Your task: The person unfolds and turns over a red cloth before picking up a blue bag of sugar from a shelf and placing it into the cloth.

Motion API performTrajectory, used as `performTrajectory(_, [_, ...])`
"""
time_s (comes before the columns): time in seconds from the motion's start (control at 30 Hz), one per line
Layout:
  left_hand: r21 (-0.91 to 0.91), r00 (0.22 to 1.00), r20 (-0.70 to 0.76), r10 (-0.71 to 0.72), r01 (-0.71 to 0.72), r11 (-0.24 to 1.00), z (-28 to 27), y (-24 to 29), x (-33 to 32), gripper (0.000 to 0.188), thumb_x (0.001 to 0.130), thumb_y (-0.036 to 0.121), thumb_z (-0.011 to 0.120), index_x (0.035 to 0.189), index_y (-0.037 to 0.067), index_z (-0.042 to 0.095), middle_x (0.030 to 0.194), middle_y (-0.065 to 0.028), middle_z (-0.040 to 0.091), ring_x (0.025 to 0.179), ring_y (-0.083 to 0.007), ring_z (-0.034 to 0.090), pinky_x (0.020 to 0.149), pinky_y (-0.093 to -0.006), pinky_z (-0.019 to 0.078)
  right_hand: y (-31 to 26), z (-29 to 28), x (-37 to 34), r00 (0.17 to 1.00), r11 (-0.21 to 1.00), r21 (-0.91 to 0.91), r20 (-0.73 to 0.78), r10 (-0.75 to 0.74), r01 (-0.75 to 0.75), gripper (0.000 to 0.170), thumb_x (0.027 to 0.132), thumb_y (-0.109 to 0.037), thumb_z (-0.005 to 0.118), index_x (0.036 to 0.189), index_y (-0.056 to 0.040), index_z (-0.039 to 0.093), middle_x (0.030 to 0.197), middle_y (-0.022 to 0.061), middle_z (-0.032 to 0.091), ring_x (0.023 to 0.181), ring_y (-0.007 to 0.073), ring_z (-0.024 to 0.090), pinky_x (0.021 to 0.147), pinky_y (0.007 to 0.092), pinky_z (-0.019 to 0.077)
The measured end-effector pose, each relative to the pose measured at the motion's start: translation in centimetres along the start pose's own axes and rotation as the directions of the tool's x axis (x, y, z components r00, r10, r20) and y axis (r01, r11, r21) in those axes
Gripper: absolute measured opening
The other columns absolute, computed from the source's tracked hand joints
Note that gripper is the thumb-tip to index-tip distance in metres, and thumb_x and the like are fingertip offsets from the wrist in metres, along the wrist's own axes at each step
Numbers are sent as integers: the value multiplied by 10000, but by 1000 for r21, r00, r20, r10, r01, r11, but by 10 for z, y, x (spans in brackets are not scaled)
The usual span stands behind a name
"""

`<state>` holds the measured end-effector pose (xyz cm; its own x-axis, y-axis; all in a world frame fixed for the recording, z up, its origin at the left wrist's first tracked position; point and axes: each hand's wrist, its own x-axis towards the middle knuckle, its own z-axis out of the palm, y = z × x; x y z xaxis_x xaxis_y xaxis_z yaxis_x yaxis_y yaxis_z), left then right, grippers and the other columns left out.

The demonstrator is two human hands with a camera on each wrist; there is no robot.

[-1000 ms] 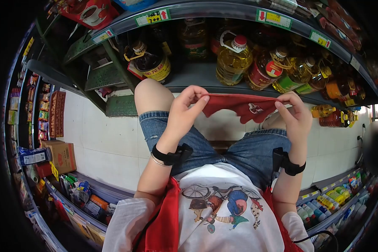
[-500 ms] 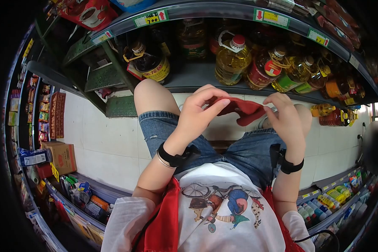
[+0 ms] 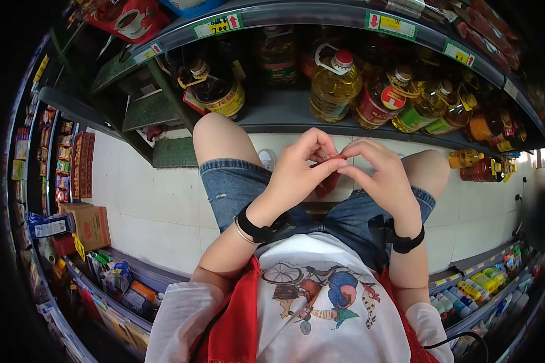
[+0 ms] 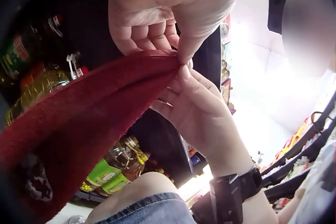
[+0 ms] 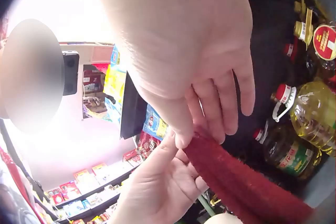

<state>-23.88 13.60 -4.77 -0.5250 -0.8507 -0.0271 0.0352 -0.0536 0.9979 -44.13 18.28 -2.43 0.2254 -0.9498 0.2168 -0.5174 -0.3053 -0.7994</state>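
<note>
Both hands meet in front of the knees, holding a red fuzzy cloth (image 3: 328, 185) by its upper edge. My left hand (image 3: 298, 170) pinches it between thumb and fingers. Right beside it, the thumb and fingers of my right hand (image 3: 379, 173) pinch the same corner, and the thumb tips come together. In the left wrist view the cloth (image 4: 100, 103) is doubled over into a long strip, with a white print near its lower end. The right wrist view has the cloth (image 5: 239, 179) sloping down from the pinched corner.
Ahead is a low shelf (image 3: 278, 112) with several oil bottles, among them a clear yellow one (image 3: 335, 85) with a red cap. A green metal step stool (image 3: 151, 113) stands at left. Behind it are a cardboard box (image 3: 91, 225) and shelves of packaged goods.
The cloth was stretched wide between the two hands. The hands have since come together, bringing its ends to one point, and the cloth now hangs folded beneath the fingers.
</note>
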Motion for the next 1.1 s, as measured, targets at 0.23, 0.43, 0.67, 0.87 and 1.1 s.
performTrajectory(0.23, [-46, 994, 84, 66, -63, 997, -7, -9, 1, 219, 961, 62, 719, 1117, 25, 569, 1044, -49, 666, 966, -118, 661, 874, -280, 526, -3, -2, 1, 1000, 992, 123, -6, -4, 5, 152, 886, -89, 740, 921, -14, 613, 1023, 114, 670, 963, 303, 641, 853, 375, 494])
performTrajectory(0.43, [61, 980, 161, 113, -124, 990, -14, -21, 4, 269, 989, 81, 667, 1235, 8, 589, 1143, -62, 682, 1056, -141, 660, 927, -320, 518, 0, -8, 1, 996, 994, 103, -88, -34, 43, 115, 920, -71, 705, 934, -5, 611, 1097, 116, 678, 990, 281, 650, 876, 353, 501])
performTrajectory(0.67, [360, 972, 201, 126, -193, 913, -20, -34, 5, 304, 945, 70, 644, 1246, 35, 628, 1187, -79, 698, 1063, -225, 672, 909, -339, 513, -8, -28, -3, 961, 935, 353, -269, 69, 31, 65, 970, -30, 641, 968, 21, 600, 1158, 138, 674, 1028, 157, 636, 914, 289, 502])
performTrajectory(0.87, [532, 983, 185, -12, -90, 842, -23, -58, 8, 265, 894, 82, 714, 1151, 32, 679, 1130, -88, 707, 894, -210, 646, 805, -341, 518, -23, -41, -6, 936, 943, 310, -351, -3, 119, 80, 986, -25, 627, 964, 40, 586, 1207, 184, 648, 1007, 175, 617, 931, 309, 490])
performTrajectory(1.1, [465, 973, 182, -141, 41, 884, -19, -82, 8, 273, 884, 63, 736, 1154, 40, 696, 1087, -86, 706, 797, -189, 633, 762, -315, 538, -36, -45, -8, 911, 916, 339, -408, -61, 213, 126, 995, -73, 637, 960, 28, 570, 1228, 198, 637, 1005, 176, 611, 949, 312, 476])
